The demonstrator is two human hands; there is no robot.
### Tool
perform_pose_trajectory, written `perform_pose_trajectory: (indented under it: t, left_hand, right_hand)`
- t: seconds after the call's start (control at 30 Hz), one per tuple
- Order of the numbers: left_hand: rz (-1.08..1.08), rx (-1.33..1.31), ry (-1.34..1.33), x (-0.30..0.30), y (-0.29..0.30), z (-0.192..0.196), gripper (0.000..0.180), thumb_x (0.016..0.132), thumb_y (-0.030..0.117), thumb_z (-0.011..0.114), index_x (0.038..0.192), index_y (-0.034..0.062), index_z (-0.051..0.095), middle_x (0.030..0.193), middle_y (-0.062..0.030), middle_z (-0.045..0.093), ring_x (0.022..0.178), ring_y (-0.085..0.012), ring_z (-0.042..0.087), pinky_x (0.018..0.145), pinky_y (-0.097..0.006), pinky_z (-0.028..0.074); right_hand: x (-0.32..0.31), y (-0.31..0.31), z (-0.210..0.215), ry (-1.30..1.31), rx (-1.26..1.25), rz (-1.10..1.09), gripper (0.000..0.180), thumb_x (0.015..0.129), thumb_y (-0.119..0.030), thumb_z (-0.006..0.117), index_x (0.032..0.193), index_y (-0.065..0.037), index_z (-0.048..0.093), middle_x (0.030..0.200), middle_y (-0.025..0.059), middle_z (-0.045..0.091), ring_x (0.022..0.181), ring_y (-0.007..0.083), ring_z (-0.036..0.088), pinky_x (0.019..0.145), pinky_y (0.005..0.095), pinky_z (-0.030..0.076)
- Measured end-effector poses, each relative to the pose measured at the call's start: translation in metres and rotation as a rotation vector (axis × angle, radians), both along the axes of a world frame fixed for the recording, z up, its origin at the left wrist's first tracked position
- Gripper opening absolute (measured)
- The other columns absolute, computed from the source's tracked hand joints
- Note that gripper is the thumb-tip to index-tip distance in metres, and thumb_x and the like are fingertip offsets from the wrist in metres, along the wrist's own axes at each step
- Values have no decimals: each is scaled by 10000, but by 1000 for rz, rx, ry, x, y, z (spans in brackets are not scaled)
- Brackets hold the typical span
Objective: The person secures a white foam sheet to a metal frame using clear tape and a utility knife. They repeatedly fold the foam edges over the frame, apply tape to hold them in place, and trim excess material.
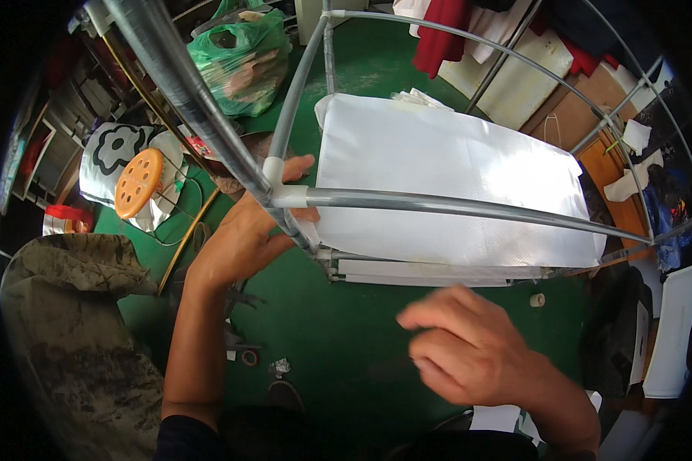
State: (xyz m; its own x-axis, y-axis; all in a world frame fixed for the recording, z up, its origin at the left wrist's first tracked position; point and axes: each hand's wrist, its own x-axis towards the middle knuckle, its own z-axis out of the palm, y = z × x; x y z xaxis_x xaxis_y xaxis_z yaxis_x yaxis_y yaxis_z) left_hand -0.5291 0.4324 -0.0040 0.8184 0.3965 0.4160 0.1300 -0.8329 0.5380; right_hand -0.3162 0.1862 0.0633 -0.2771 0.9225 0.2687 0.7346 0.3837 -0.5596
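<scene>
Left hand (242, 237) against grey metal-tube frame (423, 202) — can't tell its grip; right hand (473, 349) half-open, empty. I judge frame joined, white rectangular sheet (430, 154) placed; remainder unclear.

Tubes (438, 205) shiny mtl, joint (288, 195) plstc, sheet (430, 157) w/ slight gloss

green floor (338, 323) spread beneath a metal tube frame (438, 202), strewn with a filled green plastic bag (246, 69), a reddish tape roll (244, 358), a crumpled silvery scrap (280, 366), a small pale cylinder (537, 300) set apart rightward
</scene>
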Motion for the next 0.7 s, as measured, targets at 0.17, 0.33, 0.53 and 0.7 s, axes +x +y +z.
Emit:
perform_pose_trajectory:
  t: [0.17, 0.33, 0.53, 0.7]
  left_hand:
    - [-67, 89, 57, 9, -2, 11, 401, 638, 6, 848, 976, 90, 650, 1381, -157, 544, 1283, -364, 527, 1003, -467, 474]
    - [-33, 65, 47, 6, -3, 3, 441, 612, 25, 872, 985, 74, 640, 1271, -150, 576, 1229, -363, 554, 974, -459, 495]
    - [-66, 47, 87, 3, -5, 1, 489, 589, 50, 896, 1006, 74, 644, 1254, -149, 581, 1216, -352, 564, 943, -460, 511]
    - [-108, 60, 36, 0, -2, -8, 521, 591, 117, 911, 1032, 80, 635, 1228, -149, 599, 1177, -357, 591, 921, -466, 514]
  right_hand:
    - [-13, 57, -12, -126, 196, -73, 80, 783, -51, 648, 817, 5, 600, 1219, 205, 575, 1092, 328, 547, 879, 434, 471]
    - [-23, 82, -32, -112, 176, -53, 87, 808, -56, 622, 839, 24, 638, 1188, 205, 626, 1027, 317, 564, 872, 428, 458]
    - [-28, 89, -41, -102, 208, -75, 134, 831, -63, 609, 897, 36, 670, 1113, 176, 671, 1009, 290, 575, 886, 419, 455]
    - [-30, 92, -48, -87, 219, -85, 140, 840, -69, 601, 899, 37, 670, 1128, 179, 671, 1020, 288, 581, 889, 414, 457]
